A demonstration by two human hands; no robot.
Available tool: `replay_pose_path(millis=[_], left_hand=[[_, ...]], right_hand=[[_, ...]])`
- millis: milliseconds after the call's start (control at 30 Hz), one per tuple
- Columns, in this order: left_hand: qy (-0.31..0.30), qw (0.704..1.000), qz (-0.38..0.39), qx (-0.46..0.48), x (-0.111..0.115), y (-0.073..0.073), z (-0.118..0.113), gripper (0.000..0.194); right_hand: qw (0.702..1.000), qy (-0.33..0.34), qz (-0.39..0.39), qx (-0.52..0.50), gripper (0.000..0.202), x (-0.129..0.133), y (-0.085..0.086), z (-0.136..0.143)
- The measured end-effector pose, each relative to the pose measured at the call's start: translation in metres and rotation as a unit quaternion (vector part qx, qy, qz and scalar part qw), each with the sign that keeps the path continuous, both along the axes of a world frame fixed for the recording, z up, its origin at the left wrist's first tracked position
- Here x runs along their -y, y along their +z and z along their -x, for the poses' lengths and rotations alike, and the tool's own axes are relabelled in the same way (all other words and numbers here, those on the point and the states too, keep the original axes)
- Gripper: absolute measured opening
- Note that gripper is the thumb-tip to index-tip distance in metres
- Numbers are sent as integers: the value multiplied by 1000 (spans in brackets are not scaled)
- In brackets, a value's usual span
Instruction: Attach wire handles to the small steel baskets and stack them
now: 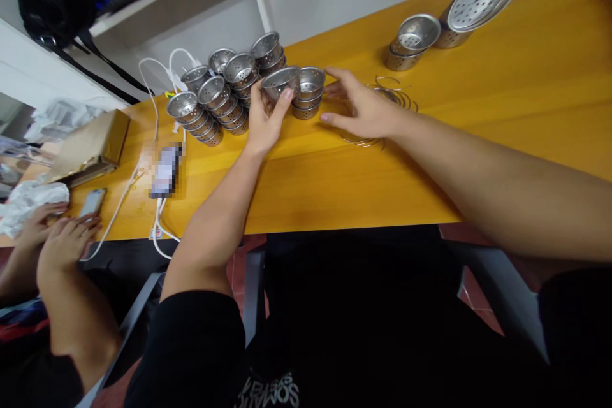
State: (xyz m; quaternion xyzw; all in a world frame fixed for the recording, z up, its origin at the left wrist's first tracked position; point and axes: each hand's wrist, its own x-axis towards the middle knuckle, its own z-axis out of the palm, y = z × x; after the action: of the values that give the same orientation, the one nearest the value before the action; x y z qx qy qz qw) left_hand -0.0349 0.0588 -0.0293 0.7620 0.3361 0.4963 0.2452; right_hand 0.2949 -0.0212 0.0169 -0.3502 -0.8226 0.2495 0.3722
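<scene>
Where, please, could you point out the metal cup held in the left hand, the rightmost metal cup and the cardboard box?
Held metal cup (280, 80): head view, middle of its visible metal.
Rightmost metal cup (475, 7): head view, its perforated inside.
Cardboard box (88, 145): head view, its broad upper side.

The cups (241, 70) look smooth, shiny metal, the tabletop (306, 188) glossy wood, the sleeve (191, 338) matt cloth.
</scene>
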Motion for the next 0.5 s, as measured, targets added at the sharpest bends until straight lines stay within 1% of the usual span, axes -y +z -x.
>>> replay_pose_path(millis=[67, 133, 267, 333, 400, 500], left_hand=[[13, 1000, -10, 13, 0, 2, 1, 103], [27, 999, -17, 23, 4, 8, 1, 106], [31, 999, -12, 5, 21, 24, 0, 115], [25, 1000, -8, 1, 28, 28, -2, 115], [21, 1000, -4, 4, 30, 27, -5, 115], [28, 1000, -1, -2, 25, 18, -10, 116]], right_hand=[[1000, -11, -9, 4, 112, 1, 1, -1], [1000, -18, -13, 6, 105, 3, 3, -3], [1000, -12, -21, 9, 89, 8, 7, -4], [1000, -6, -26, 9, 82, 10, 8, -2], [1000, 3, -28, -3, 84, 10, 7, 1], [998, 29, -31, -44, 100, 7, 1, 6]])
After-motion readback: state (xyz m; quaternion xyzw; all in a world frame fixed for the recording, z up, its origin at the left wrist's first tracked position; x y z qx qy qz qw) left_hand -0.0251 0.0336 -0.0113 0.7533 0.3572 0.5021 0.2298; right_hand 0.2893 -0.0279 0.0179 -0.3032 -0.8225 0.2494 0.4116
